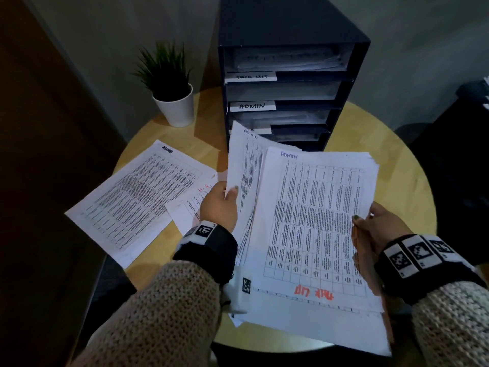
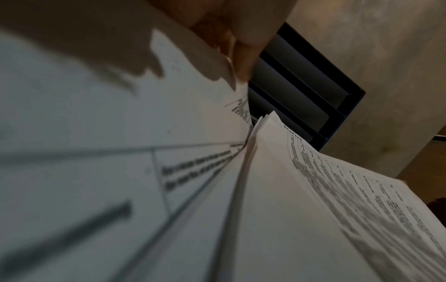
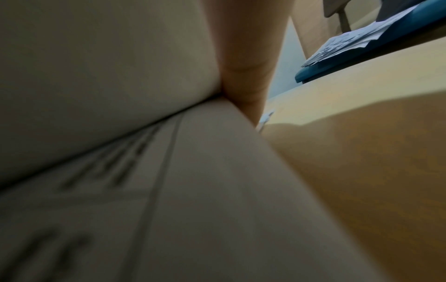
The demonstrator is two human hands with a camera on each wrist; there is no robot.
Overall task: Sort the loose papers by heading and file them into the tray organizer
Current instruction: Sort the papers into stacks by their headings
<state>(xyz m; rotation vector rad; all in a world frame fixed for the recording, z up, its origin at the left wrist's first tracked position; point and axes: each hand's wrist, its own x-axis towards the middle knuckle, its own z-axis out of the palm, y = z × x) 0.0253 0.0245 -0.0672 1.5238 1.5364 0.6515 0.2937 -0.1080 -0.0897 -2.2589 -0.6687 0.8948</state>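
left hand pinches a lifted sheet headed admin, at 9 o'clock of the stack | right hand grips the paper stack at its 3 o'clock edge | tray organizer at 12 o'clock on round table | loose admin page at 9 o'clock | potted plant at 11

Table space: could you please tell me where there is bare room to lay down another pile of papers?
Bare wood shows on the table right of the organizer, out to the rim. A smaller patch lies between the plant and the organizer. The left is crowded with the ADMIN sheet and the H.R. sheet; the held stack covers the near middle.
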